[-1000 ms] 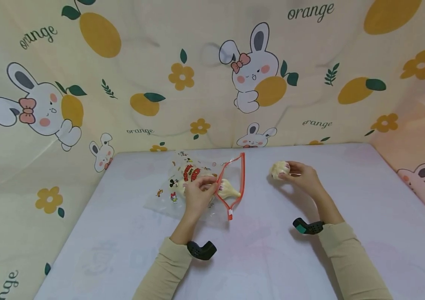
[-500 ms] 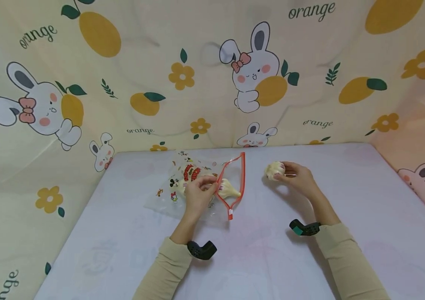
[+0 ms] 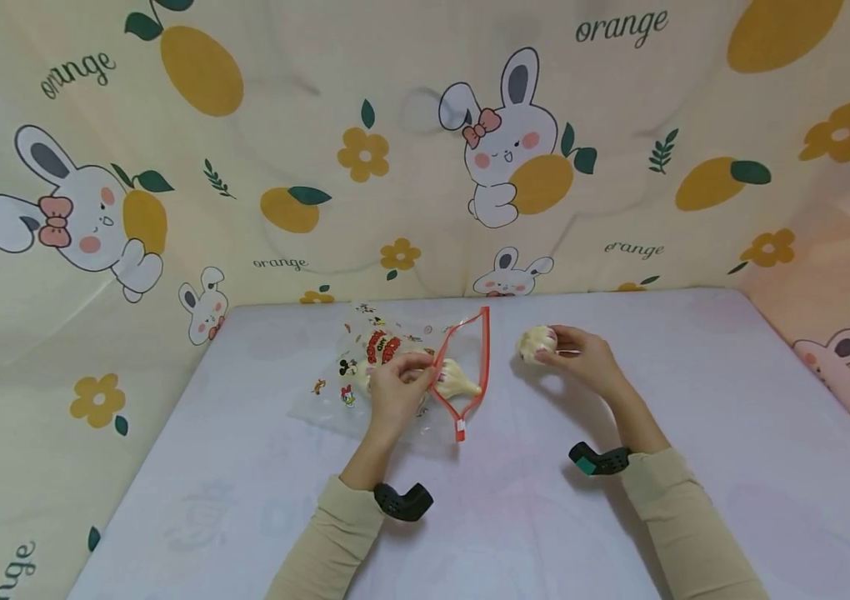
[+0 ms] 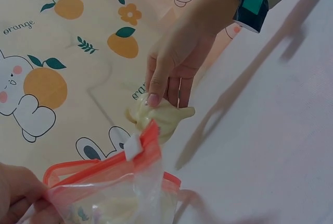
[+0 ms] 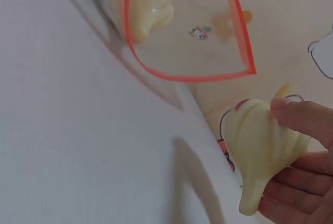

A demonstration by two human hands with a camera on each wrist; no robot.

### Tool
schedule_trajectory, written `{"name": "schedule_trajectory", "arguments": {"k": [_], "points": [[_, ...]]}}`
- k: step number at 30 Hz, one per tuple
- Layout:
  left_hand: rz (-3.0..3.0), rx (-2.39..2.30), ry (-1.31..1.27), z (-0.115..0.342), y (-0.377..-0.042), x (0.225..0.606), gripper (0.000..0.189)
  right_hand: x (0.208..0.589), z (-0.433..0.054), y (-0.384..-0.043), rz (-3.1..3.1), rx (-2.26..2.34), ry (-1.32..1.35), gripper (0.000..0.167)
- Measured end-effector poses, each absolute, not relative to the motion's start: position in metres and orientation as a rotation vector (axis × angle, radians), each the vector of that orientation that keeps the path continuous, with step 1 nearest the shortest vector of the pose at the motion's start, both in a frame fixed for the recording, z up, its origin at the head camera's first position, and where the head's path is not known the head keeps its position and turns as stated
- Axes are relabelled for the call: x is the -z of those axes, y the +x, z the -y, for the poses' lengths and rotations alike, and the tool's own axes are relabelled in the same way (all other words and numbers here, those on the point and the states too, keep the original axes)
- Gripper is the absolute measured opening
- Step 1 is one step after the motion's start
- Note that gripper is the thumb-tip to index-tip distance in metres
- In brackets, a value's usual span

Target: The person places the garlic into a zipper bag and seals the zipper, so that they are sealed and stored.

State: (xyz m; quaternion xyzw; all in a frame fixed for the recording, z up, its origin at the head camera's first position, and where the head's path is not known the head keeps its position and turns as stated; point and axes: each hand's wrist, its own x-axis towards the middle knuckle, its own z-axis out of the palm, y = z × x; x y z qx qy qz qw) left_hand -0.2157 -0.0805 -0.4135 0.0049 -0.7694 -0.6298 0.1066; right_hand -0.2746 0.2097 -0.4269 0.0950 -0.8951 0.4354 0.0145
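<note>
In the head view, a clear zip bag (image 3: 327, 410) printed with cartoon figures lies on the table, its red-edged mouth spread towards the right. A pale garlic bulb (image 3: 457, 380) shows in that mouth, and more pale shapes lie deeper inside, partly covered. My left hand (image 3: 397, 398) pinches the bag near its red rim. To the right of the mouth, my right hand (image 3: 588, 362) holds another garlic bulb (image 3: 536, 345) above the table. The right wrist view shows this bulb (image 5: 263, 143) between thumb and fingers, stem downward, apart from the red rim (image 5: 208, 78).
The white-covered table (image 3: 515, 517) reaches back to a patterned cloth (image 3: 410, 75) with rabbits and oranges. Each wrist wears a black camera, the left camera (image 3: 402, 502) and the right camera (image 3: 599, 459). A white slider (image 4: 133, 147) sits on the bag's zip.
My right hand has moved left with the garlic bulb, closer to the bag's mouth. The left hand and the bag have stayed in place.
</note>
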Motion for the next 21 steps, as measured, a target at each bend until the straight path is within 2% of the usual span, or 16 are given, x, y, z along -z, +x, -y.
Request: {"name": "schedule_trajectory", "arguments": {"k": [21], "points": [[2.261,1.846,0.008,0.081,-0.215,0.414,0.014,0.423,-0.188,-0.274,2.787,-1.376,0.333,0.058]]}}
